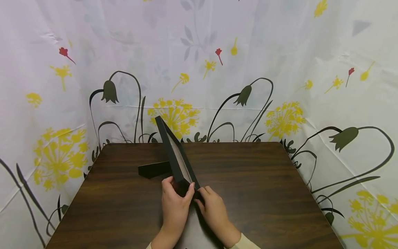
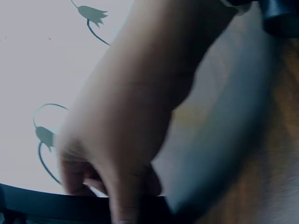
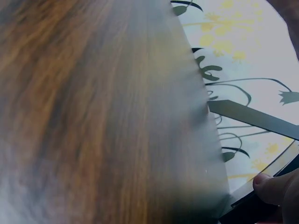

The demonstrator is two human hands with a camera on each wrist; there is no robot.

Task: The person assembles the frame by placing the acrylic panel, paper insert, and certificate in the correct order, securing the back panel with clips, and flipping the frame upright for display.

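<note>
A black picture frame (image 1: 175,159) is held upright and tilted above the table, turned nearly edge-on in the head view. From its back a black easel leg (image 1: 153,168) sticks out to the left. My left hand (image 1: 174,205) grips the frame's near lower corner, with the thumb on its edge. At the right, my right hand (image 1: 214,209) pinches the frame's lower edge, its fingers partly hidden. In the left wrist view, the left hand (image 2: 117,135) holds the black frame edge (image 2: 51,204). The right thumb (image 3: 268,186) presses the frame in the right wrist view.
A dark wood-grain table (image 1: 264,193) lies under both hands. Behind it and along both sides hangs a white curtain (image 1: 248,62) printed with flowers, close to the table's edges.
</note>
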